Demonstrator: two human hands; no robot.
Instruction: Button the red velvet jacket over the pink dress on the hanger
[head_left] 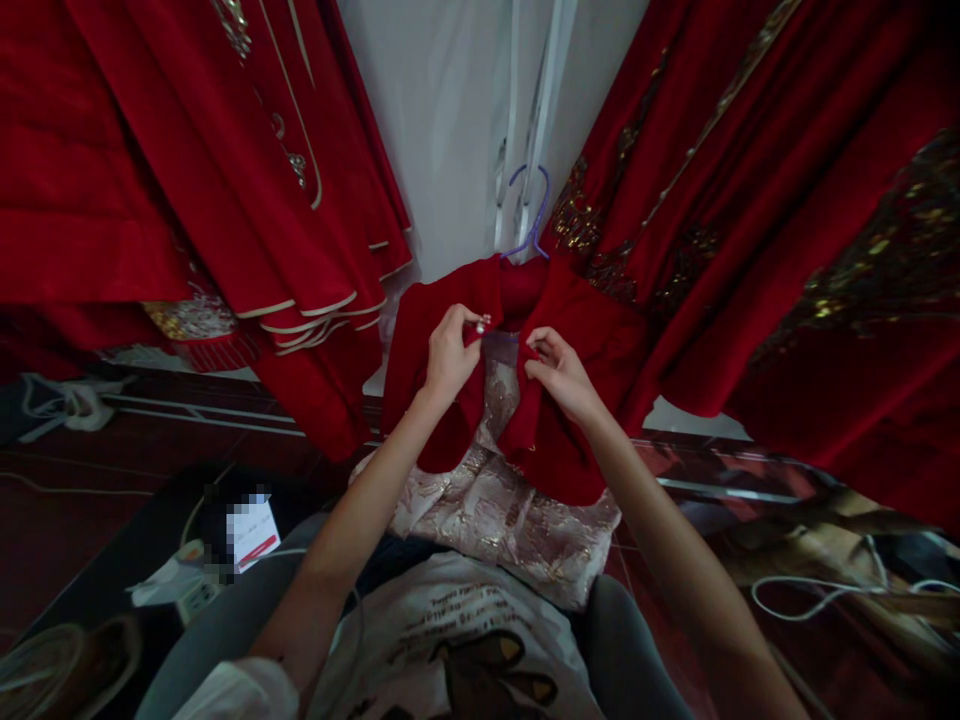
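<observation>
A short red velvet jacket (600, 350) hangs in front of me on a purple hanger (531, 205), over a pale brocade dress (510, 520). My left hand (448, 355) pinches the jacket's left front edge near the collar, right by a small pearl fastener (482, 323). My right hand (559, 375) grips the right front edge close to it. Both hands are closed on the cloth, a few centimetres apart at the neckline.
Long red gowns with gold embroidery hang to the left (225, 180) and right (787, 250). A white wall (450, 120) stands behind. White cables (825, 590) lie on the dark glossy floor at right; a power strip and a card (251, 535) lie at lower left.
</observation>
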